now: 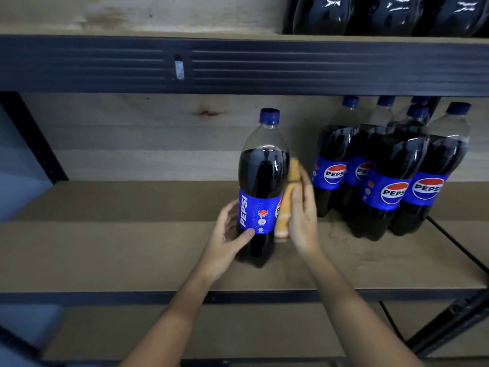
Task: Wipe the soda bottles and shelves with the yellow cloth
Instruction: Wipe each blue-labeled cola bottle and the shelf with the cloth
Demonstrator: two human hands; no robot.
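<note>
The bottle [260, 186] stands upright mid-shelf [119, 234]; the left hand [227, 234] grips its label from 8 o'clock, and the right hand [301, 215] holds the cloth [287, 200] against its side at 3 o'clock. More bottles [383, 176] cluster toward 2 o'clock

the yellow cloth [287, 200] is mostly hidden between the right hand [303, 218] and the single soda bottle [260, 186]. the top-shelf bottles [383, 14] are cut off by the upper edge. in the far-right cluster of bottles [391, 168], the rear ones are largely covered by the front ones.
</note>
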